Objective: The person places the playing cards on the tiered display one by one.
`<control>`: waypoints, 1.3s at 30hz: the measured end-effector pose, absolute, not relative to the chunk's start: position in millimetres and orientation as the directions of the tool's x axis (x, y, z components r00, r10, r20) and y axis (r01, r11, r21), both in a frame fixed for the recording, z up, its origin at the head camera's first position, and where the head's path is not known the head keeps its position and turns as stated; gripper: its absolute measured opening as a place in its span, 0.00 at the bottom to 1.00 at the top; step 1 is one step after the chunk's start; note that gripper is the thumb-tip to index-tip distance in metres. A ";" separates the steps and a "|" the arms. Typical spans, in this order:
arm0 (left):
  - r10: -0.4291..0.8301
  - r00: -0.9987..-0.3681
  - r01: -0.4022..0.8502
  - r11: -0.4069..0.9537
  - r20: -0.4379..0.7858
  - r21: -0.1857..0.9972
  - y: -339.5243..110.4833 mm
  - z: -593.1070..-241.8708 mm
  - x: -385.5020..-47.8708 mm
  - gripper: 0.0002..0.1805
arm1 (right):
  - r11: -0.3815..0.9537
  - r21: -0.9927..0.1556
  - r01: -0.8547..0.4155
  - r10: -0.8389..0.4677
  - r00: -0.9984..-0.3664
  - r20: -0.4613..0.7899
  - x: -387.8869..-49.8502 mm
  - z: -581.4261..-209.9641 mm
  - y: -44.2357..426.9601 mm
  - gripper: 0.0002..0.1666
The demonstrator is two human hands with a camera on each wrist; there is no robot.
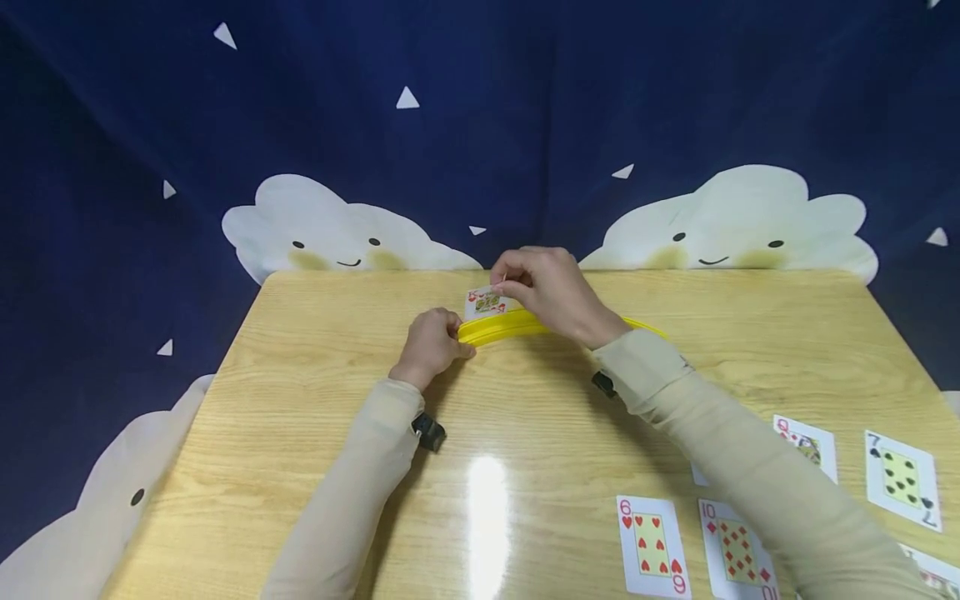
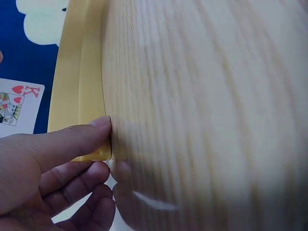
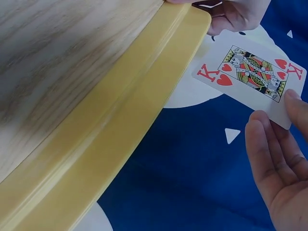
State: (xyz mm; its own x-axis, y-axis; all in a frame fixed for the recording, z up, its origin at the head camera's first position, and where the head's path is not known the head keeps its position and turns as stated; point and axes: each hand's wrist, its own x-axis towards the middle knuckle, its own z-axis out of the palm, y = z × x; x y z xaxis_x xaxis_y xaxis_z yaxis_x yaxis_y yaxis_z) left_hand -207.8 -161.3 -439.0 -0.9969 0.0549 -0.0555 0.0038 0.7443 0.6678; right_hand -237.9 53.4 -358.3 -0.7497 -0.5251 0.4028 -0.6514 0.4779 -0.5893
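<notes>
A curved yellow card holder (image 1: 495, 328) stands near the far edge of the table. My left hand (image 1: 430, 344) grips its left end, with the thumb on the near face and the fingers round the end, as the left wrist view shows. Between thumb and fingers my right hand (image 1: 551, 292) pinches the king of hearts (image 3: 255, 72) by one corner. In the right wrist view the card is apart from the holder (image 3: 110, 120), above and behind its left end. The holder's right part is partly hidden by the right forearm in the head view.
On the wooden table (image 1: 315, 417), face-up cards lie at the near right: a six of hearts (image 1: 652, 546), a ten of diamonds (image 1: 735, 550), a queen of diamonds (image 1: 813, 446) and a seven of spades (image 1: 902, 481). The right sleeve covers some cards. A blue cloth (image 1: 480, 125) hangs behind.
</notes>
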 end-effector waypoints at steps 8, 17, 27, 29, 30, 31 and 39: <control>0.058 -0.997 0.007 0.749 -0.055 0.663 -158.8 -438.7 -207.4 0.15 | 0.507 -0.572 -0.645 -0.523 -0.757 0.390 -241.2 -363.3 49.6 0.07; 0.054 -0.997 0.008 0.740 -0.047 0.672 -157.4 -437.0 -209.0 0.15 | 0.534 -0.553 -0.640 -0.537 -0.762 0.363 -245.1 -365.3 48.5 0.06; 0.035 -0.997 -0.018 0.745 -0.067 0.666 -157.7 -431.3 -207.4 0.16 | 0.553 -0.529 -0.643 -0.555 -0.758 0.342 -245.0 -363.9 44.7 0.07; 0.032 -0.997 -0.020 0.744 -0.065 0.668 -158.3 -431.5 -207.0 0.15 | 0.554 -0.525 -0.645 -0.555 -0.757 0.344 -244.6 -363.7 43.8 0.06; 0.037 -0.998 -0.005 0.737 -0.048 0.676 -163.0 -441.4 -211.8 0.16 | 0.557 -0.519 -0.648 -0.557 -0.756 0.344 -244.5 -363.5 43.3 0.06; 0.035 -0.998 -0.005 0.738 -0.046 0.674 -163.5 -441.7 -211.8 0.16 | 0.560 -0.515 -0.649 -0.559 -0.754 0.345 -244.5 -363.5 42.6 0.05; 0.014 -0.996 -0.049 0.732 -0.086 0.679 -160.2 -435.9 -206.8 0.15 | 0.567 -0.514 -0.643 -0.554 -0.760 0.340 -243.8 -365.9 42.1 0.06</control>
